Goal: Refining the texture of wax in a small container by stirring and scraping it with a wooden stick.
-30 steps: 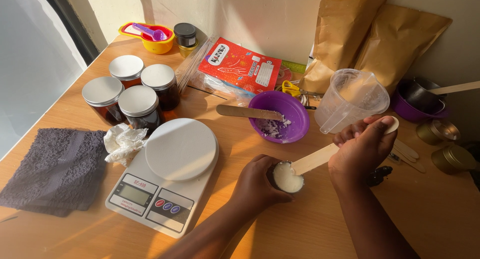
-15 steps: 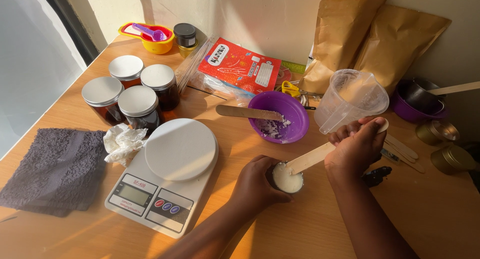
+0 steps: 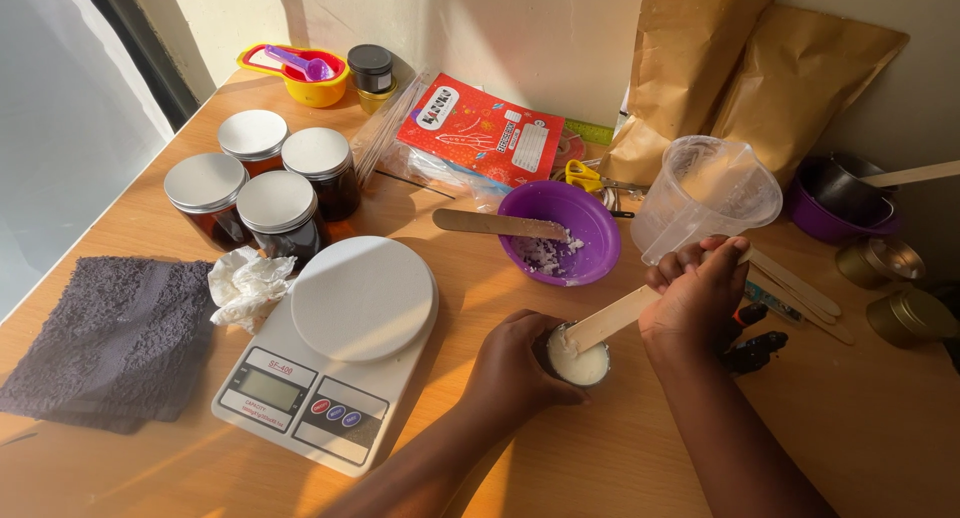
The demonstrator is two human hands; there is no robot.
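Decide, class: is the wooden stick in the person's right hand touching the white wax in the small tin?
Touching. The head view shows the wooden stick, held by the right hand, with its lower end dipped into the white wax.

Small tin (image 3: 578, 358) mostly behind left hand (image 3: 515, 368)

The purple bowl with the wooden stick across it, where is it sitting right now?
In the head view, the purple bowl sits mid-table, right of the kitchen scale, left of the clear measuring jug, just beyond both hands.
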